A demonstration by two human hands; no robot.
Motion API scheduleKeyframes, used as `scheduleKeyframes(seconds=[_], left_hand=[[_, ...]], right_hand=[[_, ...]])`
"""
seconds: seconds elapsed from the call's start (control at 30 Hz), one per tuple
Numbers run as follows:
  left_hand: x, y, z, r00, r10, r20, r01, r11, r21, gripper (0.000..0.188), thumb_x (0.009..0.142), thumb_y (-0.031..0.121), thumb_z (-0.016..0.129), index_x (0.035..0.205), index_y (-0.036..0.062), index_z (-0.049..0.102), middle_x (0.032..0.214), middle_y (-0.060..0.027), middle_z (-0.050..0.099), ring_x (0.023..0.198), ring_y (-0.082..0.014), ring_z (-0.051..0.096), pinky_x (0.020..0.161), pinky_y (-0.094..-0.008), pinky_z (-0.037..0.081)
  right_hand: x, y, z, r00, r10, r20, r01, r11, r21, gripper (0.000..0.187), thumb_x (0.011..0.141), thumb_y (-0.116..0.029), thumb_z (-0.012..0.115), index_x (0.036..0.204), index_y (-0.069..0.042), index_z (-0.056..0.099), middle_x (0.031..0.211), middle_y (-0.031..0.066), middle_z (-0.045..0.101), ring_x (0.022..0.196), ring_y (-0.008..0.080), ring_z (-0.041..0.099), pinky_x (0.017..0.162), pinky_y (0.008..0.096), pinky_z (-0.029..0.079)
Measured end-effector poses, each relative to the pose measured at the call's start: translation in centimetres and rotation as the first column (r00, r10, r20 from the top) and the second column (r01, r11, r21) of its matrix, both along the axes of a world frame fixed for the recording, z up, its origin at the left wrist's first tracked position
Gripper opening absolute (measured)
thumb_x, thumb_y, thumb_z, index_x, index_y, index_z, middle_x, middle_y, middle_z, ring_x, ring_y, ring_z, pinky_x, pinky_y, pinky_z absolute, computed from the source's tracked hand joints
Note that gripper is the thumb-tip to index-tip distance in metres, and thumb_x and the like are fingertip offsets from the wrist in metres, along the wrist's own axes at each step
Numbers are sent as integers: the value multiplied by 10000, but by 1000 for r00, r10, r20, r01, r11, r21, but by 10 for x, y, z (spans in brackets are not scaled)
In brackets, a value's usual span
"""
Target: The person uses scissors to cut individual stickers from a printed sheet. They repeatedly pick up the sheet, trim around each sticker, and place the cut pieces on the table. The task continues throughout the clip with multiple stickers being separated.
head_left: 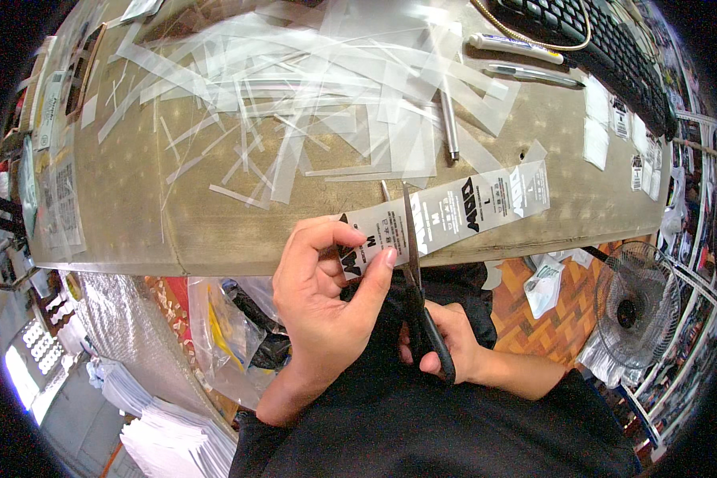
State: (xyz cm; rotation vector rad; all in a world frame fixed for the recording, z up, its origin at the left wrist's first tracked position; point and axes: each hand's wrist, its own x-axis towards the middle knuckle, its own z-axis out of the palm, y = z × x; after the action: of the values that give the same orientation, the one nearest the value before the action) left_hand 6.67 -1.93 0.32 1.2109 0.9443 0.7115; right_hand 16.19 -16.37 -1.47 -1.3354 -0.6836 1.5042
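Observation:
My left hand [327, 275] pinches the left end of a printed translucent strip [486, 203] between thumb and fingertips, at the near edge of the table. The strip bears black and white lettering and runs off to the right over the tabletop. Black-handled scissors [417, 299] are in my right hand [454, 338], fingers around the handles. Their blades point away from me and cross the strip just right of my left thumb. One blade lies over the strip; a blade tip shows beyond its far edge. I cannot tell whether the strip is cut there.
Translucent film offcuts [295, 88] pile across the table [239, 231]. A silver rod [449, 123], a white marker [518, 48], a pen [534, 75] and a black keyboard [613, 56] lie at the far right. Below stand a fan [636, 299], plastic bags [223, 334] and stacked white sheets [175, 434].

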Motion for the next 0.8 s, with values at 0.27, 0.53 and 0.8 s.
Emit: scheduleKeyframes(seconds=[0.27,0.53,0.8], left_hand=[[2,0,2,1000,2,21,-2,1000,-1,250,757,-117,621,955,-55,482,1002,-75,458,825,-102,571,656,-194,510],[0,1,2,1000,-4,-17,3,1000,-31,258,752,-112,630,956,-43,488,999,-68,457,800,-84,563,637,-183,505],[1,0,1,1000,18,-4,-18,998,-52,254,750,-111,633,949,-39,491,995,-64,457,789,-74,556,619,-177,499]], right_hand=[[-2,-2,0,1000,-20,12,19,1000,14,501,723,-482,718,753,-30,502,601,33,557,528,121,545,489,256,430],[-2,-4,-1,1000,-20,1,20,1000,-16,450,730,-414,738,737,-27,510,601,35,559,537,105,544,486,248,425],[-6,-4,-2,998,-56,42,56,998,2,404,734,-364,746,728,-31,518,565,18,510,503,92,487,458,242,388]])
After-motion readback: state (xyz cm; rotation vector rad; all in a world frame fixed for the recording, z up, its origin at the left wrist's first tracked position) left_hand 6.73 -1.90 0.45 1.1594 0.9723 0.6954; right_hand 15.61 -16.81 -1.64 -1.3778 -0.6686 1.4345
